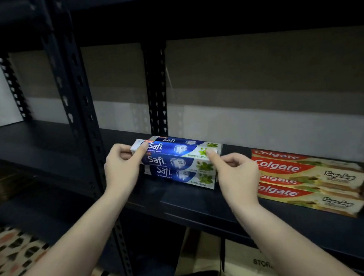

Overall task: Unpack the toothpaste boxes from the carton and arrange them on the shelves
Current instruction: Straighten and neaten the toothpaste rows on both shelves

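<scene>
Several blue and white Safi toothpaste boxes [178, 159] lie stacked lengthwise on the dark shelf [200, 201], near its middle. The top Safi box [173, 148] is held at both ends: my left hand [123, 163] pinches its left end with thumb on the front face, and my right hand [232, 169] pinches its right end. Several red and cream Colgate boxes [303, 176] lie in a stack to the right on the same shelf.
Perforated dark uprights stand at the left front [80, 113] and behind the Safi stack [156, 93]. A cardboard carton [244, 258] sits below the shelf. Patterned floor [13, 249] shows at the lower left. Another dark shelf runs above.
</scene>
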